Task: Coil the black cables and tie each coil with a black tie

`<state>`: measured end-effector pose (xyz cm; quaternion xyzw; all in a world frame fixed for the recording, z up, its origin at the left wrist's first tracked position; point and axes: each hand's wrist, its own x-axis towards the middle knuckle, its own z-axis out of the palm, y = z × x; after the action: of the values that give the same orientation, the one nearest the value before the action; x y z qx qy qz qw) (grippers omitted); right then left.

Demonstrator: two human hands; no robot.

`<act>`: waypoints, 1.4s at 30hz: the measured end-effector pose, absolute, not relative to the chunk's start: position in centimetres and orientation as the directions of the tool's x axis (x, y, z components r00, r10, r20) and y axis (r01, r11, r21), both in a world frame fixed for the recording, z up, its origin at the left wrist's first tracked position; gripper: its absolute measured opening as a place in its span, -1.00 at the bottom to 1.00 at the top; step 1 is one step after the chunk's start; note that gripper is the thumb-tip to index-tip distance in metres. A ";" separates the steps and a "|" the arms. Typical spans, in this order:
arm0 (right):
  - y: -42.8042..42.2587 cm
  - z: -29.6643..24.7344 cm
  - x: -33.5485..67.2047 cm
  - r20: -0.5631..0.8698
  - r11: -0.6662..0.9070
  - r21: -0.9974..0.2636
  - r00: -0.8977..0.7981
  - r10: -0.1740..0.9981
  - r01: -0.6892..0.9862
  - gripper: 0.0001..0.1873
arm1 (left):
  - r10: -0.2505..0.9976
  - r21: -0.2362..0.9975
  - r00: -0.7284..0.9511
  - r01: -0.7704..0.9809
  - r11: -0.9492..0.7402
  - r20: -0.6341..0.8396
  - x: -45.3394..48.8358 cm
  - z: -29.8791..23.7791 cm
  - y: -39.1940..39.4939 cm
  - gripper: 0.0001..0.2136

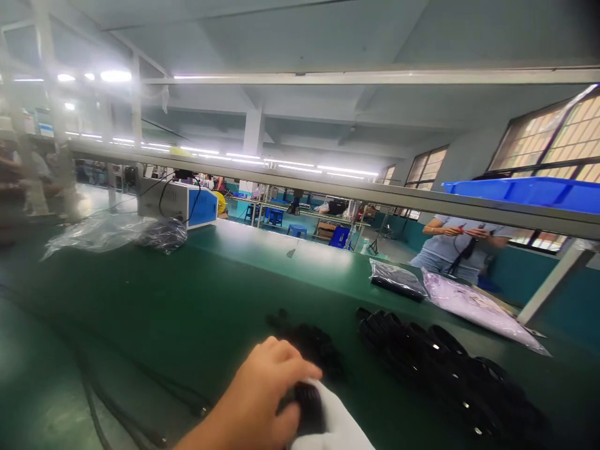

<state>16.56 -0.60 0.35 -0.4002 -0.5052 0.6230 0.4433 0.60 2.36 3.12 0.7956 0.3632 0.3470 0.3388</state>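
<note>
My left hand (pixel 269 387) reaches in from the bottom edge, blurred, its fingers bent round a dark coiled bundle of black cable (pixel 310 409). Against the bundle's right side is a smooth white shape that looks like my right hand (pixel 340 415) in a white glove, closed on the same bundle and partly cut off by the frame. Just beyond lies a small heap of black cable coils (pixel 316 350) on the green tabletop (pixel 187 300). A long row of coiled black cables (pixel 435 362) with shiny metal ends stretches to the right.
Loose black cables (pixel 107 400) lie at left. A blue-and-grey machine box (pixel 201 206) and clear plastic bags (pixel 107 234) stand behind. Bagged goods (pixel 478 306) lie far right. A shelf bar (pixel 328 187) crosses above, carrying a blue tray (pixel 525 194). A person (pixel 462 244) stands beyond.
</note>
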 end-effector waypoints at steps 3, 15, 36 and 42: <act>-0.2 -0.4 16.4 -0.075 -0.160 -0.951 -0.305 0.949 -0.264 -0.50 | 0.799 0.690 0.468 0.433 -0.580 0.378 1.1 2.1 2.5 -0.58; -0.2 -2.2 16.0 -0.053 -0.418 -0.694 -0.538 0.841 -0.586 -0.66 | 0.912 0.865 0.325 0.347 -0.362 0.251 0.9 0.9 2.9 -0.77; 0.6 -2.9 15.2 -0.194 -0.350 -0.837 -0.371 0.908 -0.420 -0.34 | 0.815 0.935 0.579 0.302 -0.188 -0.024 -1.8 2.6 5.8 -0.70; 0.2 -2.5 15.3 -0.135 -0.243 -0.901 -0.300 0.944 -0.360 -0.21 | 0.945 0.904 0.315 0.372 -0.209 0.089 -0.9 1.1 4.8 -0.72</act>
<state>15.34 0.17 -2.49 -0.3643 -0.4013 0.6992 0.4663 -0.87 4.81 1.06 0.6967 0.4727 0.3453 0.4147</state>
